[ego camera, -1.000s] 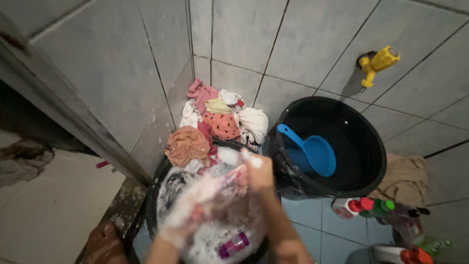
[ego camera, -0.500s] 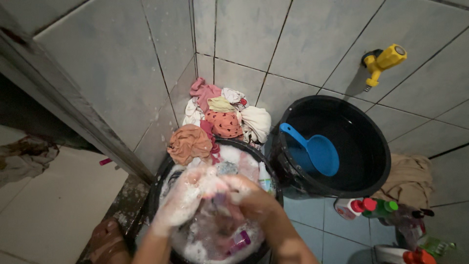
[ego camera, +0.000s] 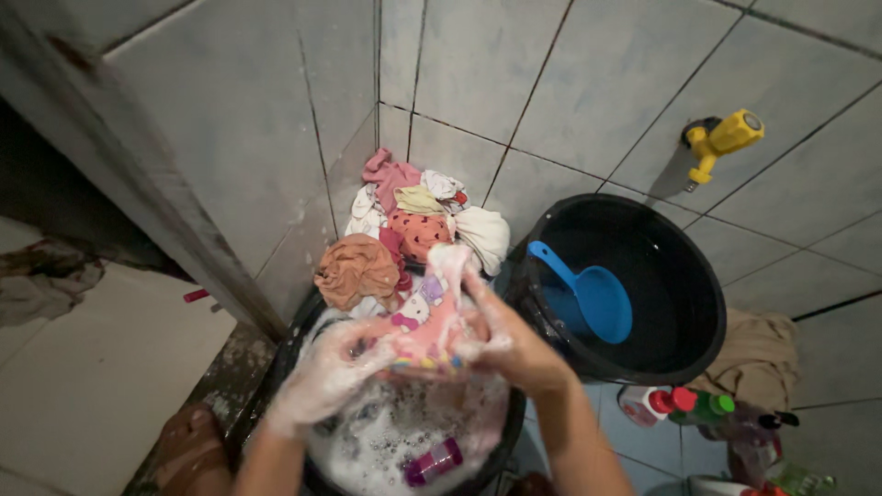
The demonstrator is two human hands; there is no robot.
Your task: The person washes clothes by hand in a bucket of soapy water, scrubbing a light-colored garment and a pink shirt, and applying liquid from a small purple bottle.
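Both hands closed on a wet pink printed cloth garment (ego camera: 430, 317), held up over a black round plastic basin of soapy water (ego camera: 404, 432). Left hand (ego camera: 323, 381) (foam-coated) grips its lower edge, right hand (ego camera: 514, 347) its right side. Heap of crumpled coloured laundry (ego camera: 404, 230) behind the basin; black bucket (ego camera: 684, 276) with blue plastic scoop (ego camera: 593, 294) just right.
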